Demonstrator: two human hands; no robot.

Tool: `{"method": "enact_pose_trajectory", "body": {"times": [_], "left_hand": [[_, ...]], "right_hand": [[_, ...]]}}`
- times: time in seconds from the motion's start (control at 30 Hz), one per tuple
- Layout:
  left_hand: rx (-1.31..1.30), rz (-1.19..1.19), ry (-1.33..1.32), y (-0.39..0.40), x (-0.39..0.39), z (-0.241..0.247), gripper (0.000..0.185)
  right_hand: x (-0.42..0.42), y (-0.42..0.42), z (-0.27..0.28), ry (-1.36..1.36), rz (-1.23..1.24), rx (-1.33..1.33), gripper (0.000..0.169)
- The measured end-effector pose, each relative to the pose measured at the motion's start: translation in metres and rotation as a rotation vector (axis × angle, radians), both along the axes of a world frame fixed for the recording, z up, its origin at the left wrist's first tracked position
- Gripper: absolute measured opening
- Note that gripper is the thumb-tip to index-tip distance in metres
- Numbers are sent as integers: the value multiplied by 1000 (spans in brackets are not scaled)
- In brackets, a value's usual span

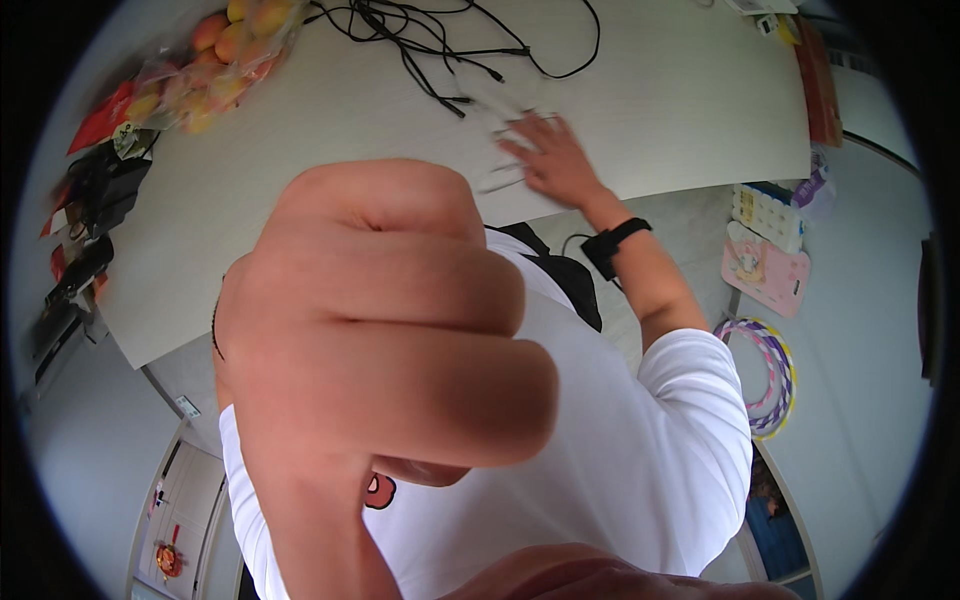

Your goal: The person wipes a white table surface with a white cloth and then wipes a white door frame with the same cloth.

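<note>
Close to the camera, my left hand is a closed fist with its fingers curled inward, and it covers much of the middle of the view. No object shows in it. On the far side of the fist, my right hand is low over the pale table, fingers spread and blurred. Thin, blurred strips or lines lie by its fingertips; what they are cannot be told. A black strap with a small box is around the right wrist. Black cables lie loosely tangled beyond that hand, their plug ends towards it.
Peach-like fruits in clear plastic bags lie at the table's far left, beside a red packet and black items. To the right, beyond the table edge, are a pink board, a white bottle pack and striped hoops.
</note>
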State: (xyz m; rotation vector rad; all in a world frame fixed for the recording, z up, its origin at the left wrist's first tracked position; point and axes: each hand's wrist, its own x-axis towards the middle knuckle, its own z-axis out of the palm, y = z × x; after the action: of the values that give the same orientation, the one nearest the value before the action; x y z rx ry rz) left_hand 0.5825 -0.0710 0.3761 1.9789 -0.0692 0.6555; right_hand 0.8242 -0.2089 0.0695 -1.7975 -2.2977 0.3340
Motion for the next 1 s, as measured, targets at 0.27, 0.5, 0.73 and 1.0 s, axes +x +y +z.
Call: {"method": "enact_pose_trajectory", "body": {"times": [0.27,0.5,0.73,1.0], "left_hand": [[27,35,-36,-9,0,-2,30],[27,68,-14,-5,-7,2,28],[-108,282,127,4,-21,-16,16],[-185,652,583,60,-75,-205,81]], "right_hand": [[129,-57,-61,-266,-934,115,56],[41,-1,-21,-157,-321,78,58],[107,-13,-36,-194,-397,100,57],[194,-74,-85,-363,-1309,5,55]]}}
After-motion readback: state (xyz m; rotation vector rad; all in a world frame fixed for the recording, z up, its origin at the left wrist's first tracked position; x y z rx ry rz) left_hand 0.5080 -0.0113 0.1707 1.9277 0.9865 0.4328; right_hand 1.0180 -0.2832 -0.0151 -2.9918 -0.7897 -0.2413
